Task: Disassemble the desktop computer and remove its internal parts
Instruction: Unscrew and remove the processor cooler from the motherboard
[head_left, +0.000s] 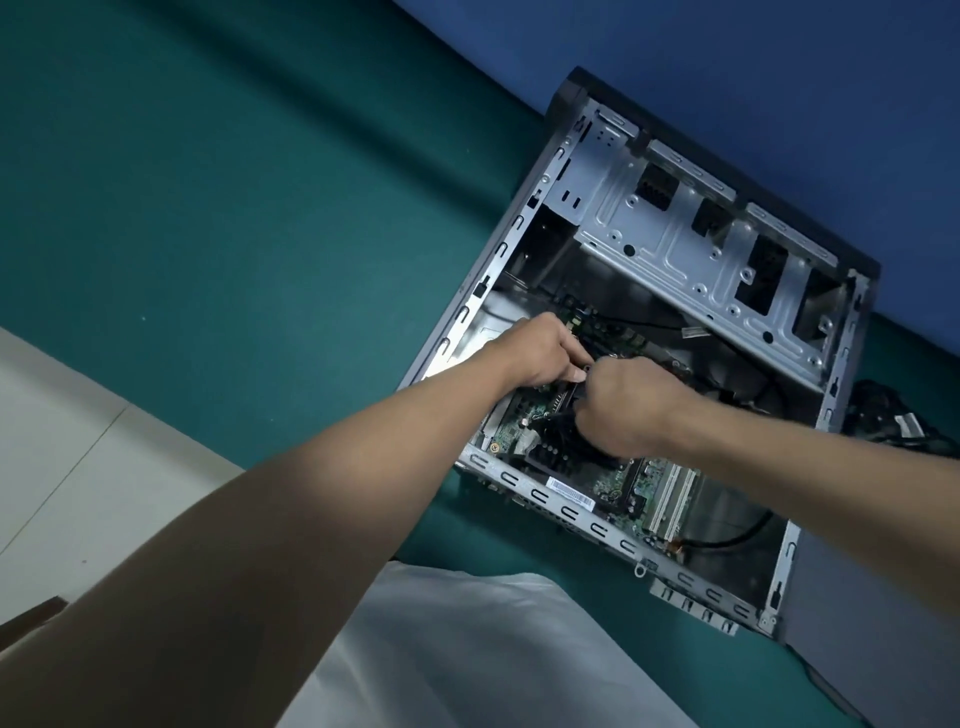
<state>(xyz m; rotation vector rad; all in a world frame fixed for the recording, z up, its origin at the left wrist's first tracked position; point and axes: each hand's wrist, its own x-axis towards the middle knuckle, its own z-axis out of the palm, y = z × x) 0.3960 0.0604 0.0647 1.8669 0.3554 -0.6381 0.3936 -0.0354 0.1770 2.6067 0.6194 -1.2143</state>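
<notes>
- Computer case (571, 506) lies open on the green table cover (234, 208), toward 3 o'clock from the middle of the view.
- Left hand (540, 353) is mid-case, its curled fingers pinching a dark part (560, 410) above the motherboard (613, 486).
- Right hand (628, 405) sits at the left hand's 4 o'clock, touching it. It is fisted with the fingertips hidden, so I cannot tell what it grips.
- Black cables (893, 415) lie outside the case at 3 o'clock.

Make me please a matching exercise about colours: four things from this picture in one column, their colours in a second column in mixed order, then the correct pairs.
Things:
1. drive cage
2. circuit board
3. long slots on the board
4. backdrop

Colours:
A. blue
B. green
C. silver
D. white

Pairs: 1-C, 2-B, 3-D, 4-A
</notes>
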